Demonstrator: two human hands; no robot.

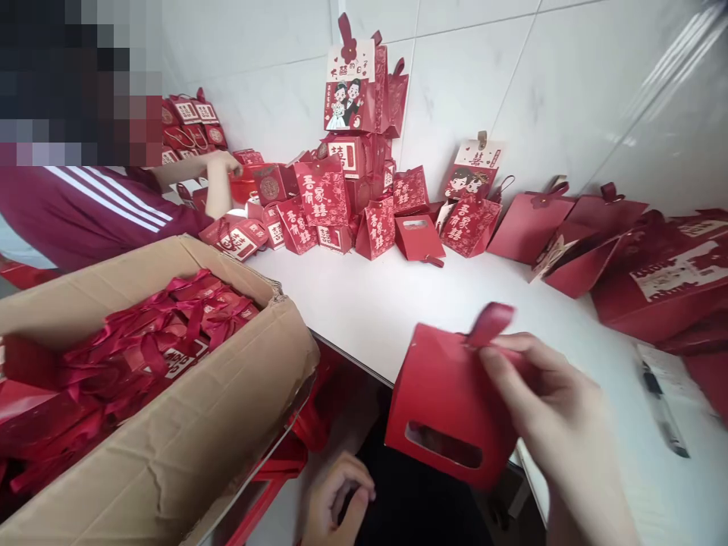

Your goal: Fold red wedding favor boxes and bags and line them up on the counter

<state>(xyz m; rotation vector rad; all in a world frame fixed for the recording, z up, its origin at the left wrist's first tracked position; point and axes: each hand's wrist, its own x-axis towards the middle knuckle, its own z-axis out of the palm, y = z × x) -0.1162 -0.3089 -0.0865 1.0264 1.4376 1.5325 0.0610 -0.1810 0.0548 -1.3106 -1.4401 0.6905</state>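
The right hand [560, 417] has its grip closed, thumb and fingers pinching the top of a red box [435, 379] just beside its ribbon [492, 322]. The box is held up at the near edge of the desk [353, 296], its slot window [444, 445] low on the side facing the camera. The left hand [338, 497] is below and left of it, its grip loosely curled with a gap at the thumb, holding nothing visible. A carton [227, 394] of ribboned boxes stands at left. More boxes line the wall [455, 68]; a pen [664, 409] lies at right. A co-worker's hand [224, 163] is near the far boxes.
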